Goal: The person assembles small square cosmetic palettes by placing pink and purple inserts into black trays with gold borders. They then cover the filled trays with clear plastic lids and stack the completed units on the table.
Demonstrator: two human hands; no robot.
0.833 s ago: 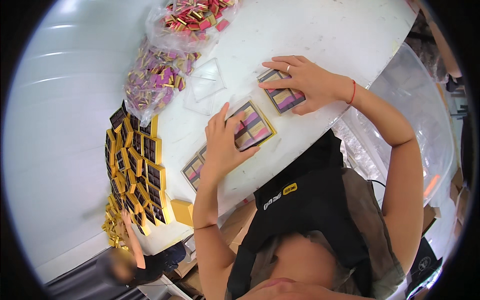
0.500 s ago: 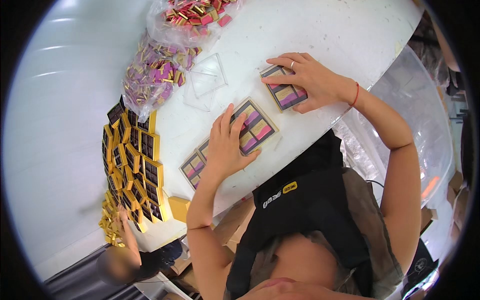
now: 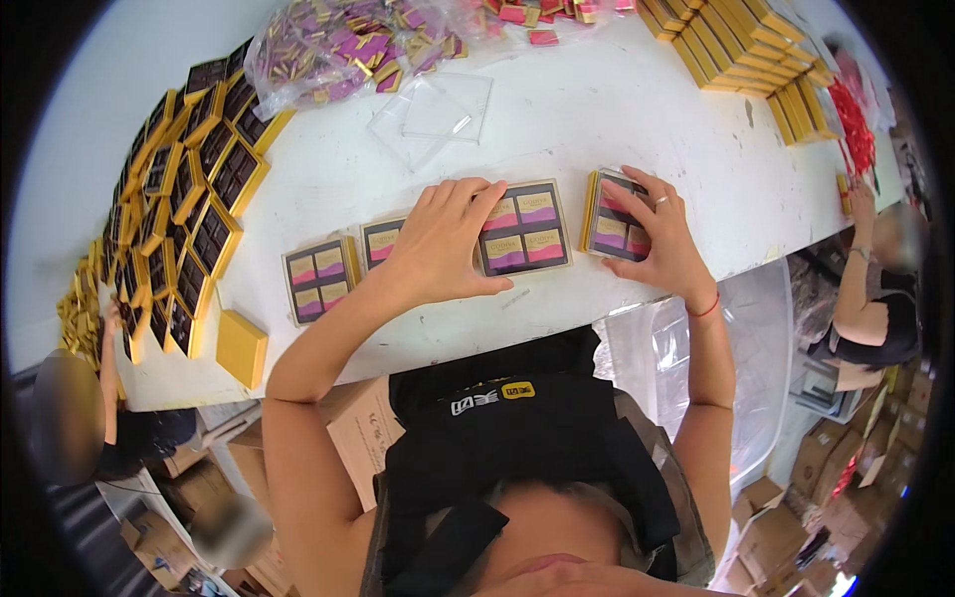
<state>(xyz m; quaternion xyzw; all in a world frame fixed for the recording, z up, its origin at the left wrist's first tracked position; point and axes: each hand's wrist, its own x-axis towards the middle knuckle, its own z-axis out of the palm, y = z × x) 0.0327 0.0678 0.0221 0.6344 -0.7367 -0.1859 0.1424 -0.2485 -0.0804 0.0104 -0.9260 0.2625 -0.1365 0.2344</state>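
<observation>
A row of small square chocolate boxes lies along the near part of the white table [image 3: 557, 90]. My left hand [image 3: 433, 244] grips one chocolate box [image 3: 525, 227], index finger at its far edge and thumb at its near edge. Under that hand a second box [image 3: 382, 237] is partly hidden. Farther left sits another box [image 3: 317, 281]. With fingers and thumb, my right hand [image 3: 662, 239] holds a box [image 3: 609, 214] with a yellow side, covering its right part. Pink and purple wrapped pieces fill the boxes. Beyond them lie clear plastic lids [image 3: 438, 117].
Yellow boxes with dark trays [image 3: 189, 209] are piled at left, near a lone yellow box [image 3: 242, 348]. Bags of purple pieces [image 3: 348, 45] and pink pieces [image 3: 542, 12] lie at the back. Yellow boxes [image 3: 741, 50] are stacked at far right. Co-workers sit at both ends.
My view has turned, bringing the right-hand stack and another person into sight. My right hand's box now stands straighter, level with the row. My left hand stays at the same box.
</observation>
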